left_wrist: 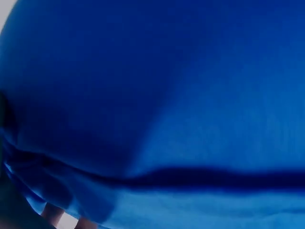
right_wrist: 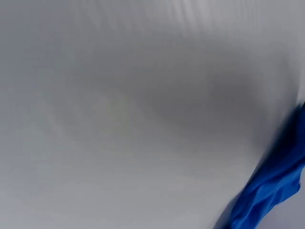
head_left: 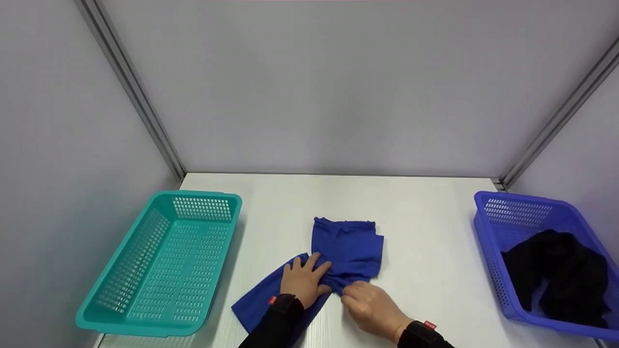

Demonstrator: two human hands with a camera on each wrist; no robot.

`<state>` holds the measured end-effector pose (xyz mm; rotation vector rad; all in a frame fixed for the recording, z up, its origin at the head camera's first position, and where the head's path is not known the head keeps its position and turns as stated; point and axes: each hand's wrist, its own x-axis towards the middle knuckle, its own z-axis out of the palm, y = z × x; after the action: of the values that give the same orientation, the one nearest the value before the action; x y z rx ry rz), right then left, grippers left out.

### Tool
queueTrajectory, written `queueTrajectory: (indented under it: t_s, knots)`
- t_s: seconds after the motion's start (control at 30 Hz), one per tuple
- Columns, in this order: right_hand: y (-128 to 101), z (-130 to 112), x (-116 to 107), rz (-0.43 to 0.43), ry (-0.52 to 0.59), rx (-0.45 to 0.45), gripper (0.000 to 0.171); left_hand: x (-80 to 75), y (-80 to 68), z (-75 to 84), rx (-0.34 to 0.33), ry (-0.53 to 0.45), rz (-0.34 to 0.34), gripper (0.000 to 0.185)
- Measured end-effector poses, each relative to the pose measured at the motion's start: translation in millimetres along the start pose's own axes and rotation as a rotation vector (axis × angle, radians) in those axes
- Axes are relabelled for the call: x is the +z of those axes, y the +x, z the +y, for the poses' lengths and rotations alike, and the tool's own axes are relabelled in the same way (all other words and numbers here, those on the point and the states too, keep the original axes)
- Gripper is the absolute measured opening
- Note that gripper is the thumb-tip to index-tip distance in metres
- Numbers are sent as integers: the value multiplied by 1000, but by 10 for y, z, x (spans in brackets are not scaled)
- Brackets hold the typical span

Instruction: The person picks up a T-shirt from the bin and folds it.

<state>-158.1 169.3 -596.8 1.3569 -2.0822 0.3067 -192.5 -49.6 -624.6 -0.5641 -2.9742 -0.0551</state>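
On the white table, near its front edge and about midway between the two baskets, lies a blue garment, partly folded, one end trailing toward the near left. The left hand rests flat on it with fingers spread, pressing the cloth down at the bunched middle. The right hand, just beside it, has its fingers curled and pinches a gathered fold of the same cloth. Up close from the left wrist, the blue garment fills nearly everything, with fingertips peeking out at the bottom edge; from the right wrist only a crumpled corner of it shows against the table. Over on the left stands a teal basket, slotted walls and floor, nothing in it. Far to the right a blue basket holds a heap of black clothing, slumped against its right side
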Motion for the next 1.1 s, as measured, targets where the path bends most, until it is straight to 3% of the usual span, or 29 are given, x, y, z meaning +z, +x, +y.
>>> queueTrajectory:
  t_s: [0.07, 0.17, 0.27, 0.33, 0.4, 0.5, 0.6, 0.7, 0.83, 0.97, 1.1]
  knots:
    - [65, -122, 25, -6, 51, -125, 6, -7, 36, -45, -22, -18, 43, 61]
    - [144, -303, 63, -197, 132, -241, 19, -76, 72, -107, -65, -94, 56, 55]
    - [187, -444, 113, -466, 207, -245, 49, -221, 112, -136, -114, -239, 6, 50]
    - [198, -501, 149, -576, 232, -205, 55, -329, 140, -140, -143, -356, -43, 47]
    - [198, -525, 192, -588, 224, -154, 54, -433, 161, -146, -143, -468, -70, 46]
    - [188, -505, 246, -520, 164, -52, 45, -546, 181, -162, -92, -614, -87, 46]
    - [158, -426, 279, -483, 118, 96, 38, -611, 180, -177, -12, -673, -71, 42]
    - [101, -290, 284, -502, 67, 248, 38, -620, 167, -179, 52, -616, -34, 37]
    - [-2, -91, 252, -548, 32, 428, 45, -534, 106, -203, 92, -439, -6, 38]
    - [-86, 41, 191, -557, 81, 567, 53, -404, -8, -264, 134, -245, -54, 43]
    - [-126, 78, 153, -571, 99, 607, 67, -301, -106, -357, 200, -210, -106, 53]
